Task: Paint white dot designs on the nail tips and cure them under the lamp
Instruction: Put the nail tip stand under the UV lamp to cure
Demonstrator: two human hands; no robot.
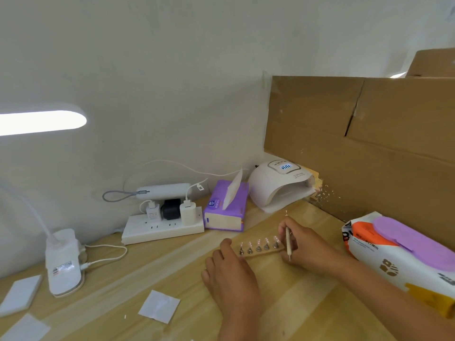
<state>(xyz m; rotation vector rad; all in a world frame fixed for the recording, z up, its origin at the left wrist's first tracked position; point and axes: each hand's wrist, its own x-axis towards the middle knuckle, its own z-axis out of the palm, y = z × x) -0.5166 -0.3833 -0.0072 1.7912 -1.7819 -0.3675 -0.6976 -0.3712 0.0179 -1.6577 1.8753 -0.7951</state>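
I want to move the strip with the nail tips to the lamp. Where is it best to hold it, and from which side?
Probably pinch the strip at its left end, from the left, where the left hand rests. The tips fill the middle; the right hand holds a tool at the right end.

White wall (172,70), light wooden desk (295,303), cardboard partition (369,143), glowing desk lamp (41,121), perhaps clip-on

Makeshift home nail desk (cardboard walls (369,134)): curing lamp (280,185), power strip (162,228), tissues (226,207).
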